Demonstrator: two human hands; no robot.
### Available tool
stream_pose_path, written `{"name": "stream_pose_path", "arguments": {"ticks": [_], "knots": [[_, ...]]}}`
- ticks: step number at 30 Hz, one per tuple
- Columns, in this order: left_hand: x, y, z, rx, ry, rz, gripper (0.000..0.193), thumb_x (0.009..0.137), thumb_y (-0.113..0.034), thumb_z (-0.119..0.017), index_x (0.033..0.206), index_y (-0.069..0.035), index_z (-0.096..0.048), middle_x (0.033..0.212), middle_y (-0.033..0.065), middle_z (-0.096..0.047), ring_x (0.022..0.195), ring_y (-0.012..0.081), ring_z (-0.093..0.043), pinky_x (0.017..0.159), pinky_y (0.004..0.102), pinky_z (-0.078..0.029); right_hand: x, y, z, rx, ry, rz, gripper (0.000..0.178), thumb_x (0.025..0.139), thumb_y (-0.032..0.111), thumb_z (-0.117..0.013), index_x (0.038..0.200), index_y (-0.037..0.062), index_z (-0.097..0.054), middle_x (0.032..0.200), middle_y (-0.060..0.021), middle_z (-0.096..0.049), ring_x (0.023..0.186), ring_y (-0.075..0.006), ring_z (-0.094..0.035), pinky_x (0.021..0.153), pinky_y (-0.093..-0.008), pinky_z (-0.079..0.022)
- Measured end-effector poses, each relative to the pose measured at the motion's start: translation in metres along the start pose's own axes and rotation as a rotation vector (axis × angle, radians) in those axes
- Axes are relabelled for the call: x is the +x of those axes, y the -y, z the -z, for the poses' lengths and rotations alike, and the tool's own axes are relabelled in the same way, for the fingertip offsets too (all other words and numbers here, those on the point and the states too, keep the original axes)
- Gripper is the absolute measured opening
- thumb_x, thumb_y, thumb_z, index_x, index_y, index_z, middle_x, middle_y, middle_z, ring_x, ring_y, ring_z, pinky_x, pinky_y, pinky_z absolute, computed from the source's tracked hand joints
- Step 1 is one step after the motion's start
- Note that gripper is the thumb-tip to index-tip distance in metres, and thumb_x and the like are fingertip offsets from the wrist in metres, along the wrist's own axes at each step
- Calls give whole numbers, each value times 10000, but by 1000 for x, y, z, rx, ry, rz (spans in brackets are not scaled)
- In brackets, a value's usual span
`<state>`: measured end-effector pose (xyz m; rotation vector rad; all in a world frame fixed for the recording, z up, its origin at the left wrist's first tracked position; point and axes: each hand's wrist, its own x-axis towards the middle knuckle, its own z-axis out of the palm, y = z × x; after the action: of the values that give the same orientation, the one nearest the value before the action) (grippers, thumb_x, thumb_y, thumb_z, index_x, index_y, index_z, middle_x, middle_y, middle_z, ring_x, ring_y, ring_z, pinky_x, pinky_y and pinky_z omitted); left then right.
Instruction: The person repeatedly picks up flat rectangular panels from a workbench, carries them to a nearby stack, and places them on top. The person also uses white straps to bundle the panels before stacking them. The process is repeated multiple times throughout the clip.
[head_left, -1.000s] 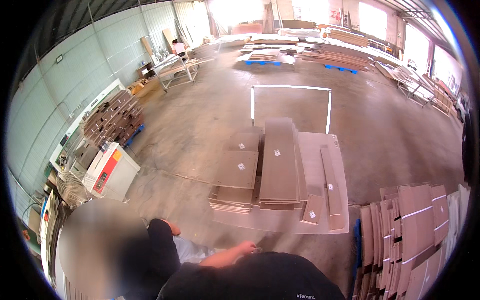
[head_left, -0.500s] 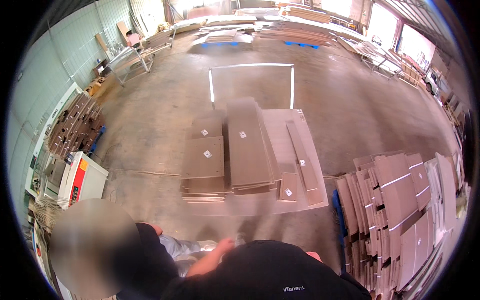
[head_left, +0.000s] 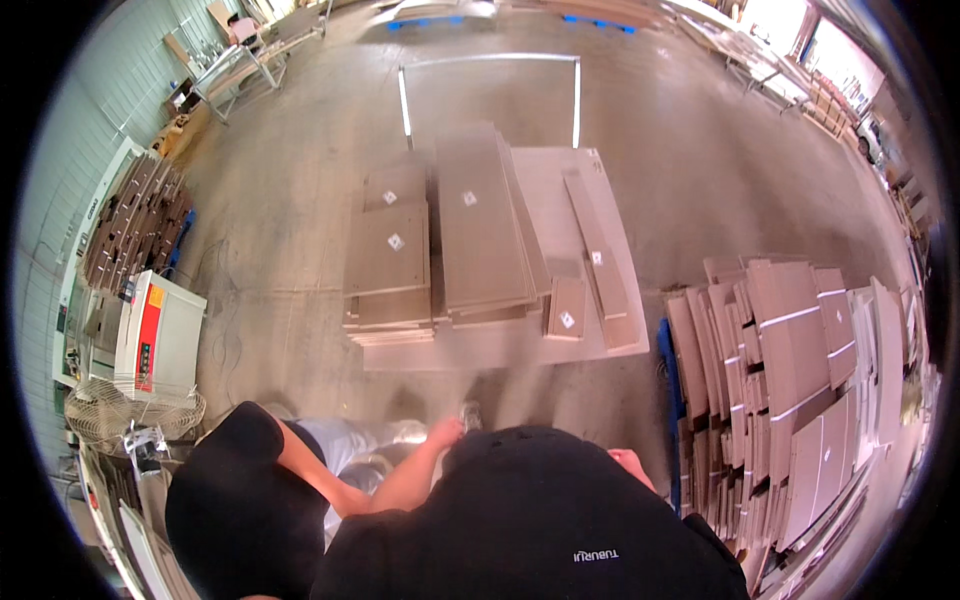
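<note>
My left hand hangs beside my black shirt, its fingers curled in, and I see nothing held. My right hand shows only in part past the shirt's other side; its fingers are too small to read. Ahead of both hands, apart from them, brown flat panels lie in stacks on a large board on the floor. These are a shorter left stack, a long middle stack, a small panel and a narrow strip. Most bear a white label.
A co-worker in black and a cap stands close at my left, bare forearm toward me. Strapped brown panels stand at right. At left are a wire fan, a white-and-red machine and another panel stack. Beyond the board stands a thin white frame.
The view has tilted down, so the panels sit higher in the picture. The co-worker's head has lowered and a forearm now shows. More of my right hand is visible. The stacks stay put.
</note>
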<state>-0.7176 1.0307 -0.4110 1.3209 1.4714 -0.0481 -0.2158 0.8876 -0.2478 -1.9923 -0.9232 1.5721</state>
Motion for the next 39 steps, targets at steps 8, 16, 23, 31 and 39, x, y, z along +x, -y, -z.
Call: {"name": "stream_pose_path", "arguments": {"ticks": [8, 16, 23, 31, 39], "knots": [[-28, -36, -13, -151, -112, 24, 389, 863, -224, -660, 1213, -68, -729, 986, 102, -774, 852, 194, -733, 806, 334, -570, 13, -88, 16, -52, -19, -108, 357, 925, 375, -715, 986, 33, -795, 811, -34, -754, 766, -121, -679, 732, -314, -529], [-31, -35, -26, -44, -190, -6, 347, 870, -234, -654, 1172, -87, -743, 1013, 97, -772, 904, 197, -732, 842, 339, -563, 30, -119, 32, 81, -13, -153, 442, 965, 429, -681, 946, 2, -793, 803, -59, -746, 747, -130, -668, 704, -317, -517], [-56, -66, -17, -22, -323, 47, 356, 896, -303, -612, 1168, -114, -741, 1070, 113, -765, 1004, 260, -730, 904, 370, -551, 47, -86, 37, 81, 3, -42, 399, 986, 418, -635, 957, 47, -779, 770, -75, -712, 654, -178, -652, 603, -335, -524], [-59, -85, -9, 0, -287, -33, 301, 883, -260, -569, 1069, -118, -760, 1042, 158, -744, 972, 312, -711, 862, 408, -544, 64, -60, 43, 31, 38, -69, 375, 986, 398, -622, 1043, 42, -721, 801, -129, -702, 612, -215, -647, 548, -349, -537], [2, -54, 1, -160, -319, -26, 363, 889, -306, -570, 1086, -68, -761, 1028, 124, -762, 927, 277, -723, 857, 390, -552, 88, -44, 33, 104, -4, -110, 351, 968, 371, -648, 1015, 32, -724, 787, -109, -700, 647, -196, -641, 622, -330, -527]]}}
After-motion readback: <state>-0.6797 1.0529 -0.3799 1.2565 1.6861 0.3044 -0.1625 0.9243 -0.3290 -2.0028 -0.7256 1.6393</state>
